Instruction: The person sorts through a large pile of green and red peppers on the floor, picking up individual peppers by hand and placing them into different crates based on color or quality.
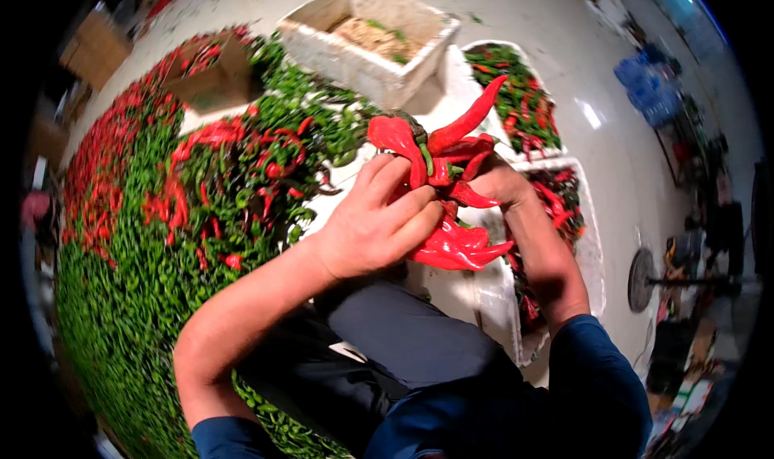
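Note:
A bunch of glossy red chili peppers is gathered between my two hands, in front of my knees. My left hand curls its fingers over the near left side of the bunch. From the right, my right hand grips the same bunch, its fingers mostly hidden behind the peppers. One long red pepper points up and away from the top. Green stems show among the red ones. Below the right forearm, a white foam box holds dark and red peppers.
A wide heap of green peppers covers the floor at left, with red peppers along its far side. An open cardboard box stands in the heap. Ahead are a deep foam box and another foam box of peppers. A round-based stand is at right.

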Available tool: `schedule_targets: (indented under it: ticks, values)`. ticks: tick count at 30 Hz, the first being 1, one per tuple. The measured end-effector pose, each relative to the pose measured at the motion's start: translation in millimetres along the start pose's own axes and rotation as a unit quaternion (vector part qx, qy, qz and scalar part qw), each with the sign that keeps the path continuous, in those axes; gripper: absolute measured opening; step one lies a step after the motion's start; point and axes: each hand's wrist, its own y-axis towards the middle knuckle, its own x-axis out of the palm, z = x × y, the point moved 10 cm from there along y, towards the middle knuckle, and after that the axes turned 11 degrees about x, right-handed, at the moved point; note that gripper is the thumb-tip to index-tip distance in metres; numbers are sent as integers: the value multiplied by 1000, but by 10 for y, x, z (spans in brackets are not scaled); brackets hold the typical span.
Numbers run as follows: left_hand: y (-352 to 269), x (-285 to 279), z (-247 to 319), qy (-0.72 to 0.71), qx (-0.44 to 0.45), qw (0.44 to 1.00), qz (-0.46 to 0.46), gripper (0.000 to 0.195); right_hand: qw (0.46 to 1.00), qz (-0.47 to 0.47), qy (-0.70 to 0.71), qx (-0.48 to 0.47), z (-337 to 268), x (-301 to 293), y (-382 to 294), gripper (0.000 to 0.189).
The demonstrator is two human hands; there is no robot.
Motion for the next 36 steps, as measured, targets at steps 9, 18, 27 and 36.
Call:
schedule_targets:
  ticks: [9,18,27,36]
  values:
    - [920,1389,844,-9,-46,996,-76,33,971,233,56,14,546,-902,-1581,45]
    - [1685,2650,1906,-181,-111,976,-53,25,919,326,205,86,1595,-1530,-3675,45]
    - [1247,4030,1938,-539,-406,736,-65,47,884,386,173,199,2159,-2177,-4530,35]
    - [562,4450,2018,-480,-387,708,-343,90,880,377,44,286,2680,-2121,-4417,40]
